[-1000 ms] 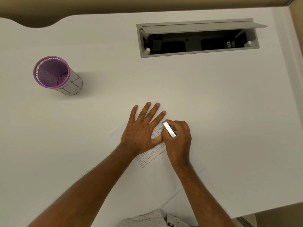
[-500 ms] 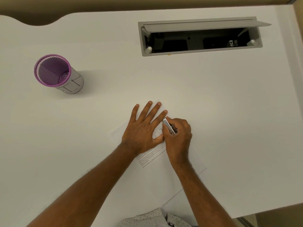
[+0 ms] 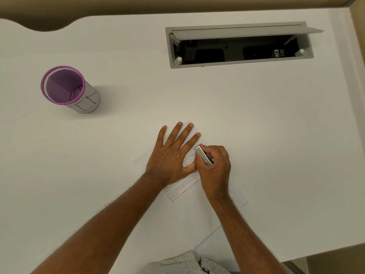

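Note:
A printed sheet of paper [image 3: 183, 196] lies on the white desk [image 3: 276, 135], turned at an angle. My left hand [image 3: 173, 153] lies flat on its upper part with the fingers spread and straight. Just to the right, my right hand [image 3: 214, 169] grips a small silver stapler [image 3: 204, 156] at the paper's right edge. The stapler's front end points up and left, close to my left index finger. Most of the stapler's lower half is hidden inside my fist.
A purple mesh cup [image 3: 65, 87] with a few paper clips inside stands at the left. An open grey cable hatch [image 3: 239, 45] is sunk into the desk at the back right. The desk's front edge runs near my body at the lower right.
Both hands stay on the paper. My right hand with the stapler has shifted only slightly, staying at the paper's right edge.

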`<act>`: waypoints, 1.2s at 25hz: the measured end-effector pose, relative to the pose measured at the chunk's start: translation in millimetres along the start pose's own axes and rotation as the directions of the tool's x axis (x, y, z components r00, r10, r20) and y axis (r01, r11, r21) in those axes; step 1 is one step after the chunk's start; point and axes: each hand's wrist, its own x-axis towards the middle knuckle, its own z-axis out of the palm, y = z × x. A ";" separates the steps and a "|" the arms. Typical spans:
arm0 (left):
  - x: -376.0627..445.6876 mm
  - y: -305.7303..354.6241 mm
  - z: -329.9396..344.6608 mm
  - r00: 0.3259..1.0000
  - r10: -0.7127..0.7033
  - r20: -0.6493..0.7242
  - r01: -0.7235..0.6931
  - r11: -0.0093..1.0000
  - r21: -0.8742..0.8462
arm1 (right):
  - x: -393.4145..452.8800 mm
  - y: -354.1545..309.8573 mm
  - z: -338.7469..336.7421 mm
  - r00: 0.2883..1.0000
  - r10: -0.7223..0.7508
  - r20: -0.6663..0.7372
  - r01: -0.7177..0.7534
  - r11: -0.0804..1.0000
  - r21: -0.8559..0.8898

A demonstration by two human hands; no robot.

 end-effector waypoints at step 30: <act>0.1 -1.3 5.1 0.999 0.001 -0.034 0.000 1.000 0.009 | 24.0 3.7 -26.2 0.993 0.080 0.082 -0.081 0.997 0.010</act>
